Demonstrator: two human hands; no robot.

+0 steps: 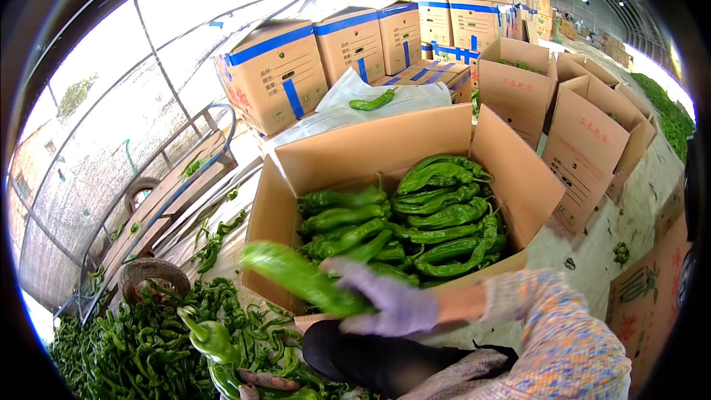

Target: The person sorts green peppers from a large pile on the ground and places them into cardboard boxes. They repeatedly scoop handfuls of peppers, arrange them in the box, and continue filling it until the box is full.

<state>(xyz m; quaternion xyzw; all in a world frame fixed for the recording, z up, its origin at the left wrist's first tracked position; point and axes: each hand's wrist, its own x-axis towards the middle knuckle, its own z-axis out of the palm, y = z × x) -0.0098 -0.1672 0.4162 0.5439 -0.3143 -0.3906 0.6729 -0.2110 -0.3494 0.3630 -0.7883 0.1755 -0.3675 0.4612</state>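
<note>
My right hand (391,300), in a pale purple glove, grips a long green pepper (303,278) over the near left side of an open cardboard box (383,130); the motion blurs both. Rows of green peppers (444,205) lie in the box, mostly side by side in two columns. At the bottom edge my left hand (269,380) shows only its fingers, which are curled around more green peppers (214,339). The rest of that hand is hidden or cut off. Below the left hand spreads a large heap of loose green peppers (139,355).
Taped cartons (283,80) stand behind the box, beside a white sheet (339,114) bearing one pepper (372,101). Open cartons (586,144) line the right. A cart (166,205) with a tyre (153,278) stands left. Another printed carton (644,294) lies near my right elbow.
</note>
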